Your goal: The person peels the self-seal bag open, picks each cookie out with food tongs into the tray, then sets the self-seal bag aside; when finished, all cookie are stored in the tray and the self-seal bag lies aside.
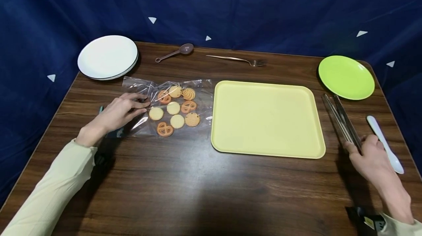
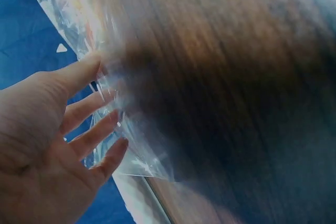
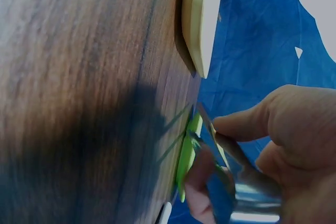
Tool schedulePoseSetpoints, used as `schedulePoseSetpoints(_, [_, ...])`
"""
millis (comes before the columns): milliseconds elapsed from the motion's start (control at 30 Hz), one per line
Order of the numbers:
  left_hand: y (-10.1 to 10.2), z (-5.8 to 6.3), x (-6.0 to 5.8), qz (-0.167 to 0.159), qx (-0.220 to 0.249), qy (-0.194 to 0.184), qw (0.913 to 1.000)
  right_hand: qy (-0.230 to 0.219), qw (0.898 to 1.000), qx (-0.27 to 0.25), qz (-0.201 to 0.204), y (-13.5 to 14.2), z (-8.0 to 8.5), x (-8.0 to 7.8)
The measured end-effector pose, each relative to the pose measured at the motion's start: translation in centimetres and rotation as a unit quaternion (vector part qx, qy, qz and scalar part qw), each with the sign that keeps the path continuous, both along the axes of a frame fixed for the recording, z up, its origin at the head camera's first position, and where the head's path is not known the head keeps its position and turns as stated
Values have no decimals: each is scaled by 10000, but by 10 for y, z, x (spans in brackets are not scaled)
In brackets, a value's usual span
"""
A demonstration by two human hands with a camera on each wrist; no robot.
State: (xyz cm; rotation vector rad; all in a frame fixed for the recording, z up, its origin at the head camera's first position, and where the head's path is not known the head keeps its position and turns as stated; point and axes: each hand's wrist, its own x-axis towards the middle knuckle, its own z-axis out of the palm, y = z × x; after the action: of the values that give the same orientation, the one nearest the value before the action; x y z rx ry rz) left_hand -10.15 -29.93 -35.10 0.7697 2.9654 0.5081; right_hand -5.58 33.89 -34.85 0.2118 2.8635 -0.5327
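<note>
A clear plastic bag [image 1: 204, 100] lies left of the tray, with round cookies [image 1: 173, 108] and pretzel-shaped cookies [image 1: 165, 129] showing within its outline. At the bag's left end is my left hand [image 1: 123, 109], its fingers spread and lightly bent, fingertips at the film. The left wrist view has this hand [image 2: 63, 124] with thumb and fingers apart against the crinkled bag [image 2: 142, 161]. My right hand [image 1: 374, 159] grips metal tongs [image 1: 343, 119] near their rear end, the tips pointing away toward the green plate. In the right wrist view, thumb and fingers wrap the tongs [image 3: 244, 182].
A yellow tray [image 1: 267, 119] occupies the middle right of the wooden table. White plates [image 1: 108, 56] are stacked at back left, a green plate [image 1: 346, 77] sits at back right. Along the back edge lie a brown measuring spoon [image 1: 186, 48] and a fork [image 1: 254, 62]. A white spatula [image 1: 384, 142] lies beside my right hand.
</note>
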Motion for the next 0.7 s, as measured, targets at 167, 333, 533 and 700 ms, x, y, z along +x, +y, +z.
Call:
schedulePoseSetpoints(167, [1, -4, -1, -137, 223, 551, 9981, 307, 9994, 91, -143, -2, 6, 6])
schedulePoseSetpoints(333, [3, -4, -1, 6, 155, 766, 9969, 452, 9988, 80, -184, -7, 16, 10])
schedulePoseSetpoints(533, [7, -4, -2, 297, 135, 1015, 9943, 884, 9957, -138, 231, -25, 30, 11])
schedulePoseSetpoints(700, [8, -4, -2, 423, 154, 959, 9944, 1360, 9862, -449, 832, -48, 37, 6])
